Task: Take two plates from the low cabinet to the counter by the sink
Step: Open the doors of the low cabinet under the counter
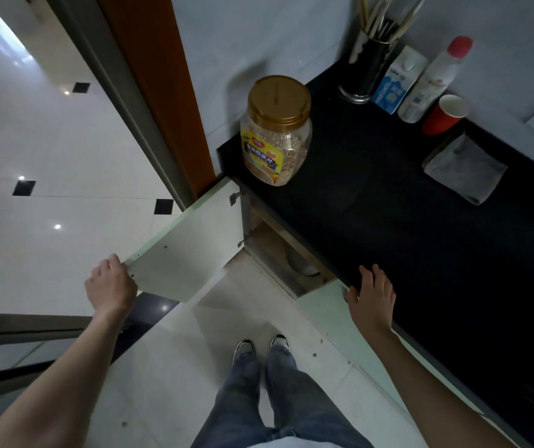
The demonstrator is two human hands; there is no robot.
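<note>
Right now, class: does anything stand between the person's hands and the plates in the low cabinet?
The left door is swung open, held by the left hand. The right hand rests at the counter edge, which overhangs the opening; plates aren't clearly visible.

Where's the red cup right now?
Head view, upper right: the red cup stands at the back of the black counter, beside the white bottle, behind the folded grey cloth.

Scene dimly lit overall; brightest area seen at 10 o'clock, where glossy floor is washed out with small specular glints. Black counter rendered almost featureless. Cabinet interior lost in shadow. Straight edges bowed by wide-angle lens toward borders. Slight softness throughout.
</note>
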